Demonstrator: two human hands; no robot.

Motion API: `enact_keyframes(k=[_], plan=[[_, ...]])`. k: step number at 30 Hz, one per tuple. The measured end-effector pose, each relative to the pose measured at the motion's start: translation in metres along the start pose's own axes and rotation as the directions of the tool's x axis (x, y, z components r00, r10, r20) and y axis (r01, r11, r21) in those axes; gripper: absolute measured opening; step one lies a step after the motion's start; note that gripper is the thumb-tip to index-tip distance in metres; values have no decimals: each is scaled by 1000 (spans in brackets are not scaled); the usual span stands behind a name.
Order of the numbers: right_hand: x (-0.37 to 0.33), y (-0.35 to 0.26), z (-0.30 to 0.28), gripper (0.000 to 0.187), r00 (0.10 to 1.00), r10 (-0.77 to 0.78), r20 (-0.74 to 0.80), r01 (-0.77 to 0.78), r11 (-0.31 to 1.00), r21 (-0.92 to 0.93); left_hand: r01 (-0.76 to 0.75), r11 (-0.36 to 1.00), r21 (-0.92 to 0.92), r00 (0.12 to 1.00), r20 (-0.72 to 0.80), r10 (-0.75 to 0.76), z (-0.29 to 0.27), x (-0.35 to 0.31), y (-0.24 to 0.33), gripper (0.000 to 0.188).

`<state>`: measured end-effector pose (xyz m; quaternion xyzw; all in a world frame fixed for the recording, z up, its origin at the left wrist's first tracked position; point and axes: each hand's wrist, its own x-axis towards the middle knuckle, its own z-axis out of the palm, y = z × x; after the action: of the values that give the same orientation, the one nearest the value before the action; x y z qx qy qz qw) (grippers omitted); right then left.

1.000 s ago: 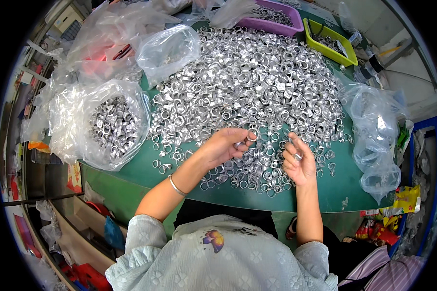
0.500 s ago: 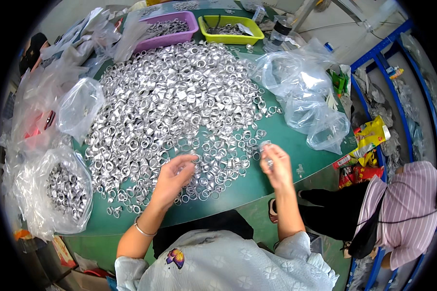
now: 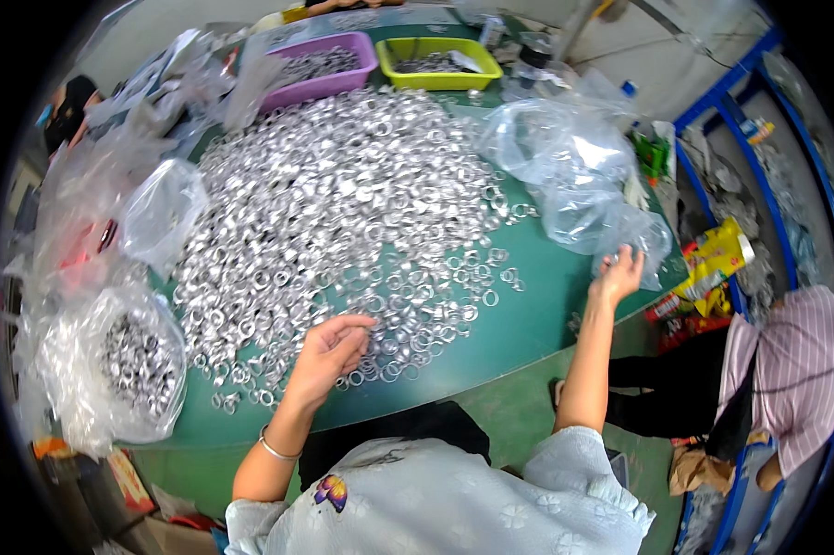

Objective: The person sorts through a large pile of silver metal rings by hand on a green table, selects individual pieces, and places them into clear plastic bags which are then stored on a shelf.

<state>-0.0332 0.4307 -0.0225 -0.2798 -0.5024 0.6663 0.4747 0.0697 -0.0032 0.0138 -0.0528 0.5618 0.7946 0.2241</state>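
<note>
A broad heap of silver metal rings (image 3: 343, 185) covers the middle of the green table. Over its near edge hovers my left hand (image 3: 329, 351), index finger stretched out and thumb apart from it, loose rings close under the fingertips. My right hand (image 3: 620, 277) is farther right, at the near end of a clear plastic bag (image 3: 579, 217). Its fingers are bent together around something small and shiny that I cannot make out. Whether the fingers touch the bag or are partly inside it does not show.
At the far side stand a purple basin (image 3: 366, 57) and a yellow-green basin (image 3: 491, 69) with metal parts. An open plastic bag (image 3: 61, 370) of rings lies at left. A person in a striped shirt (image 3: 796, 361) is at right by blue shelving (image 3: 745, 148).
My right hand has moved right, from the edge of the rings to the plastic bag. My left hand stays nearly in place, its index finger straighter. The person at right has shifted slightly.
</note>
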Motion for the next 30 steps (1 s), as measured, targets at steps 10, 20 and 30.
enact_keyframes(k=[10, 20, 30], plan=[[-165, -25, 29, 15, 418, 411, 810, 63, 876, -478, -320, 397, 860, 826, 49, 561, 7, 46, -10, 23], [-177, 4, 74, 15, 257, 82, 963, 847, 460, -265, -253, -60, 966, 828, 248, 503, 37, 137, -9, 20], [-165, -18, 67, 18, 307, 5, 952, 785, 564, -256, -318, 67, 946, 797, 228, 560, 6, 101, -17, 11]])
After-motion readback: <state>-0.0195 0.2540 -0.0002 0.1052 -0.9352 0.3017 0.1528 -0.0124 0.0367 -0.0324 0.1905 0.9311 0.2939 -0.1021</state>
